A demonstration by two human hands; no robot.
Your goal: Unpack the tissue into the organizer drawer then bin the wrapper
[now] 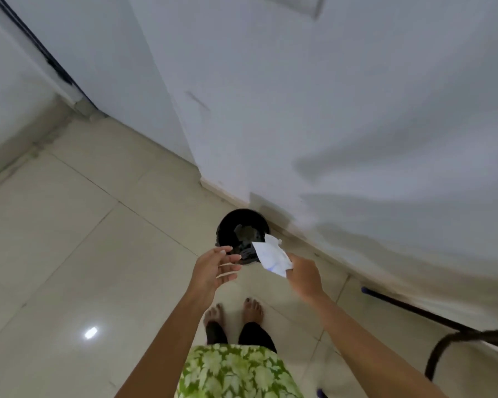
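A small round black bin [227, 228] stands on the tiled floor against the white wall, with some rubbish visible inside. My right hand [304, 275] pinches a crumpled white wrapper [272, 255] and holds it over the bin's right rim. My left hand [213, 268] hovers at the bin's near left edge, fingers spread and holding nothing. The tissue and the organizer drawer are out of view.
The white wall [328, 124] runs diagonally behind the bin, with a door frame [66, 79] at the far left. A dark pole [414, 310] and a curved dark cable lie at the right. My bare feet [233, 314] stand just short of the bin.
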